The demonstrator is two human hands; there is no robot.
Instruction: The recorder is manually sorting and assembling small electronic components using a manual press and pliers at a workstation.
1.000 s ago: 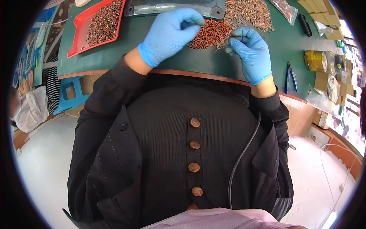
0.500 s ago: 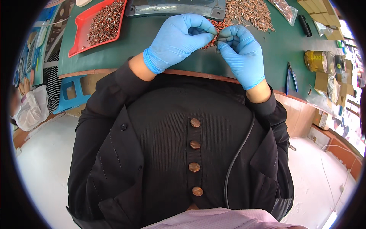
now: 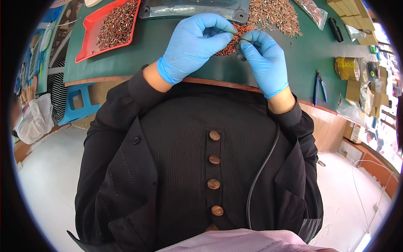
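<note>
Head view: a small red-sleeved part (image 3: 235, 38) sits pinched between both gloved hands, left hand (image 3: 194, 42) and right hand (image 3: 263, 59) closed on it, over the red pile (image 3: 226, 46) mid green mat (image 3: 147, 50); fitting looks underway, needing fine alignment

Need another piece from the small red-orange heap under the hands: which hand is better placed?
Probably the left hand: its fingertips sit right over the small red-orange heap on the green mat. The right hand pinches a small part.
</note>
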